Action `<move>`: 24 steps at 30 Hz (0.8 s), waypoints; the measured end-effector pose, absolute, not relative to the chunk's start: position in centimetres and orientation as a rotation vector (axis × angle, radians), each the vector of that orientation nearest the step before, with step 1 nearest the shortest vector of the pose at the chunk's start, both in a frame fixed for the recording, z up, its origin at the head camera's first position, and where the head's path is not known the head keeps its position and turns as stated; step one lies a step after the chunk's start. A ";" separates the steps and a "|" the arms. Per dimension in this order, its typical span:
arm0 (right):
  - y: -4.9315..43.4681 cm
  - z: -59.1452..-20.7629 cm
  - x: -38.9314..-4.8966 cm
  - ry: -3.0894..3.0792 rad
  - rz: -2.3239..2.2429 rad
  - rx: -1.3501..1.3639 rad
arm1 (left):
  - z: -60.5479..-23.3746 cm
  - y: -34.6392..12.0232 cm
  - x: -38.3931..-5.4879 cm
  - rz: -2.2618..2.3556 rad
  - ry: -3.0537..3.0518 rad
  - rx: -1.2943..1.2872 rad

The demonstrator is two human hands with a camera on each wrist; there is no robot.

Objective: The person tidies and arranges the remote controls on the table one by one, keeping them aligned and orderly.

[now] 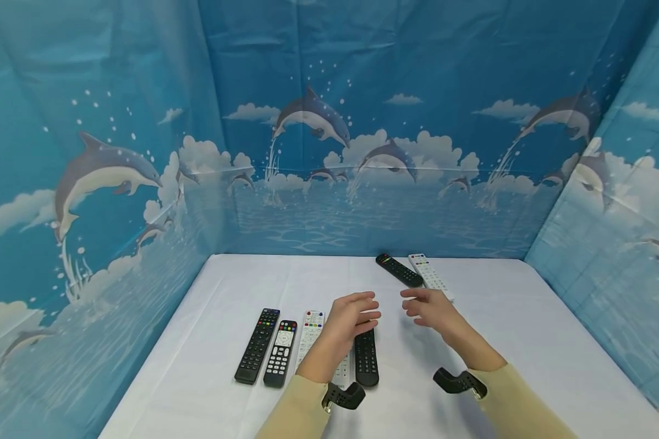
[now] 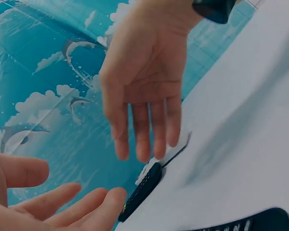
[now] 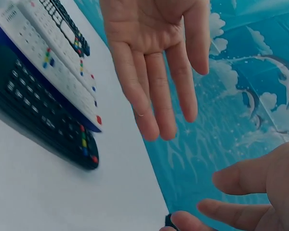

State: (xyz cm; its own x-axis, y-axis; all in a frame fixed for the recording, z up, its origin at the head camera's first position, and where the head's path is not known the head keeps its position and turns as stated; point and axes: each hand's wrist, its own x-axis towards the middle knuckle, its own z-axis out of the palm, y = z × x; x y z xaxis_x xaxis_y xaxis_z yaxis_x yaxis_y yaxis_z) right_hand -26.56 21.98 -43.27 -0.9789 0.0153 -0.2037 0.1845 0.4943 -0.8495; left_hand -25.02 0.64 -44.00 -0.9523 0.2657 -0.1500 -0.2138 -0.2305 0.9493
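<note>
both hands, left (image 1: 345, 320) at the centre of the frame and right (image 1: 429, 310) just right of it, hung with fingers apart. the left hand and wrist hid most of a white remote (image 1: 343, 371) and the top of a black remote (image 1: 366, 361); the right hand overlapped the near end of a back white remote (image 1: 425, 269). i counted seven remotes, four black, three white: five at lower centre, two above the right hand. the white table (image 1: 181, 378) ran off the bottom, walled by blue dolphin-print curtains (image 1: 318, 213).
</note>
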 end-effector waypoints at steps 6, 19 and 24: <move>23.6 -42.4 -30.2 2.544 -1.537 0.109 | -44.1 2.5 -27.0 2.294 1.599 0.053; 26.3 -44.7 -36.9 2.475 -1.569 -0.006 | -46.1 6.7 -33.0 2.424 1.235 -0.128; 26.8 -46.0 -37.9 2.444 -1.571 0.075 | -47.1 7.5 -34.3 2.445 1.209 -0.126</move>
State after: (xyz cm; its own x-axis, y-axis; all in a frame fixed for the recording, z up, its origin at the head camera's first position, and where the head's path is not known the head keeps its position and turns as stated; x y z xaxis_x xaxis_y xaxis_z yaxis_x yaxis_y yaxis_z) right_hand -37.94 26.77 -46.03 -0.9711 -0.0831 -0.2236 0.1690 0.4220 -0.8907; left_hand -34.28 7.46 -47.11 -0.9126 0.3187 -0.2562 -0.3970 -0.5405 0.7417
